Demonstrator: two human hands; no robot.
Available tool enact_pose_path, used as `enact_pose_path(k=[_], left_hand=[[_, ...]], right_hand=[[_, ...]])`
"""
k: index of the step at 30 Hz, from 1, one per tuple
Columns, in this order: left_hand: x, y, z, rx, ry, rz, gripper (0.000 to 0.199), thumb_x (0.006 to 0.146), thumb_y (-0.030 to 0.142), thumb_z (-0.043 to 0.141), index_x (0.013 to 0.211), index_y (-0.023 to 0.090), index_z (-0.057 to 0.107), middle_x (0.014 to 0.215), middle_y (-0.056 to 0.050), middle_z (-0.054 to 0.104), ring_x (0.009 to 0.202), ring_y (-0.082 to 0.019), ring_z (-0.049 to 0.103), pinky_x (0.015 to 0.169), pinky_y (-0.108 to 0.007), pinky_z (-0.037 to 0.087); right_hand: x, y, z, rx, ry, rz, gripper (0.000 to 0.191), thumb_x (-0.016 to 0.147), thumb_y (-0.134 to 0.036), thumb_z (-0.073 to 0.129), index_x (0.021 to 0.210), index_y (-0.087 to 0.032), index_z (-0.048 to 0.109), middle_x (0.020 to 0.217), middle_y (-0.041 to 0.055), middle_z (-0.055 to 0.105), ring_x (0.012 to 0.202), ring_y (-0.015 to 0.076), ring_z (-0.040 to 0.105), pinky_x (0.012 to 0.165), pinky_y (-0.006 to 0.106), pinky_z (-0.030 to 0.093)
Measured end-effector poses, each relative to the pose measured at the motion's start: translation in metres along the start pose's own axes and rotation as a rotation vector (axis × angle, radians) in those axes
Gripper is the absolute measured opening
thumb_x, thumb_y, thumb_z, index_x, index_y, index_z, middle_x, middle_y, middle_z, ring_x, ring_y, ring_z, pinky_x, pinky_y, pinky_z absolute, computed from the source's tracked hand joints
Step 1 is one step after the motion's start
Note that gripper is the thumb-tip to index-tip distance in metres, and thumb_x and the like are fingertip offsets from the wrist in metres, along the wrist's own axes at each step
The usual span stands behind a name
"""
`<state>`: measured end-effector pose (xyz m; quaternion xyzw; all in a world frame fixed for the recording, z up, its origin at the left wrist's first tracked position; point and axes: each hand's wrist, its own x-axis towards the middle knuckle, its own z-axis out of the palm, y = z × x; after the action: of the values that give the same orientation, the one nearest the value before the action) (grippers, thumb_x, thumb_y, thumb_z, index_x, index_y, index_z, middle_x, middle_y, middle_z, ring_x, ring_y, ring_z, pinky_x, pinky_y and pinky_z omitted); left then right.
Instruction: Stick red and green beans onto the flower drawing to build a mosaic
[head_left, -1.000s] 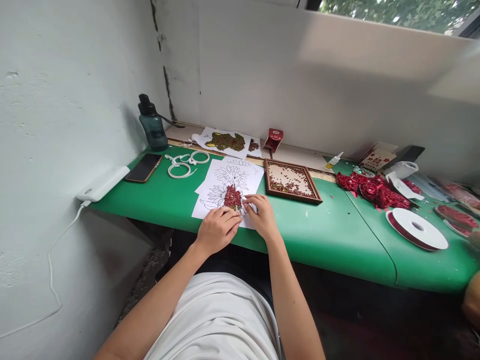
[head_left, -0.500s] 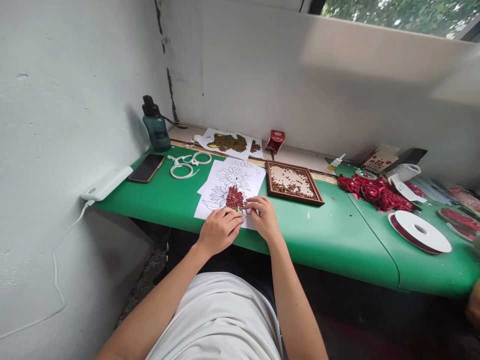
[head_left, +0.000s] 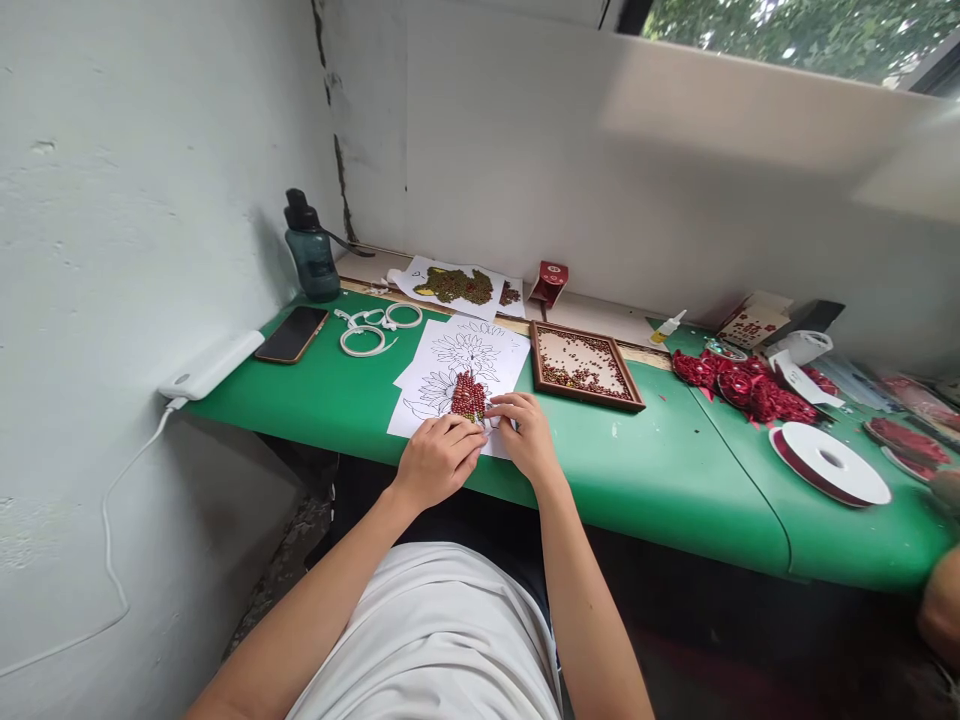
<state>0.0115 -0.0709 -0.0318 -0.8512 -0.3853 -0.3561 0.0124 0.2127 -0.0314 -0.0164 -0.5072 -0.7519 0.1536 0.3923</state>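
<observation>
At the near edge of the green bench (head_left: pixel 637 450), on flower-outlined white paper (head_left: pixel 409 415), we seem to be arranging a patch of small red and green beads (head_left: pixel 468 392). Our left hand (head_left: pixel 441 455) and right hand (head_left: pixel 523 435) curl beside it, grip untellable; next needs a light touch.

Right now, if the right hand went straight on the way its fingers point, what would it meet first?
The right hand would probably meet the red and green beads on the paper first; whether it already touches them is unclear.
</observation>
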Motion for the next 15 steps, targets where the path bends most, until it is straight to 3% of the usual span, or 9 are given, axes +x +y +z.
enact_pose_path(k=[15], left_hand=[[0.0004, 0.0003, 0.0006, 0.009, 0.007, 0.002, 0.021, 0.105, 0.024, 0.057, 0.119, 0.026, 0.072, 0.124, 0.001, 0.077, 0.116, -0.019, 0.066, 0.092, -0.04, 0.05]], right_hand=[[-0.0002, -0.0012, -0.0004, -0.035, -0.02, -0.025, 0.039, 0.09, -0.005, 0.048, 0.089, -0.026, 0.081, 0.112, 0.0052, 0.079, 0.115, 0.0294, 0.06, 0.101, 0.051, 0.053]])
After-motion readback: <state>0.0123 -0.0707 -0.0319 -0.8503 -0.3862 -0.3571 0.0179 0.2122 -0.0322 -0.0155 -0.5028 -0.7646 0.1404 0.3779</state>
